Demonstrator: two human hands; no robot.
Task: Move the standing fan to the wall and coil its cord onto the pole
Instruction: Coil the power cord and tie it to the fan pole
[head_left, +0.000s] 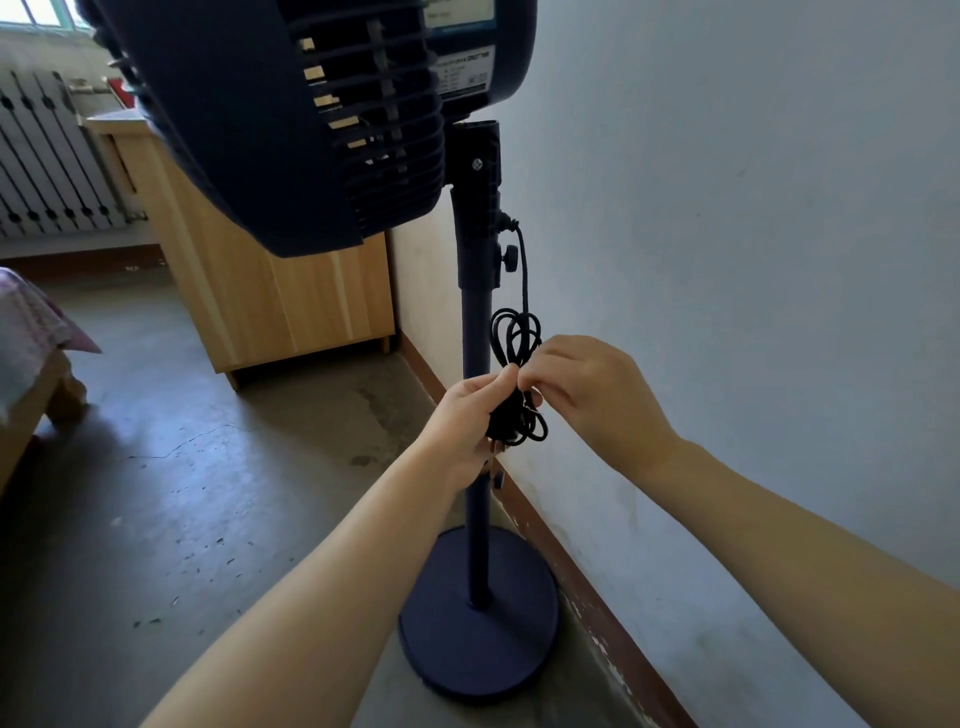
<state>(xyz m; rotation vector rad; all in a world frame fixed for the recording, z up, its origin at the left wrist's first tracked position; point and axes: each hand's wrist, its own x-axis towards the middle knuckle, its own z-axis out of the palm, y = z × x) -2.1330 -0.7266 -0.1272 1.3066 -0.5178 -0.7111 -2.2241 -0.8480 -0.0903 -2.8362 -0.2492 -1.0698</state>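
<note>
Up close, both hands' fingers pinch the bundled cord, plug mostly hidden, fan top cropped.

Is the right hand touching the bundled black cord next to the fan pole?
Touching. The head view shows the right hand's fingertips pinching the looped cord just right of the pole, while the left hand grips the bundle from the other side.

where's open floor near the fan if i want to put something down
Bare concrete floor lies open left of the fan base, between the wooden cabinet and the bed corner. Crowded: base sits nearly against the wall skirting.
</note>
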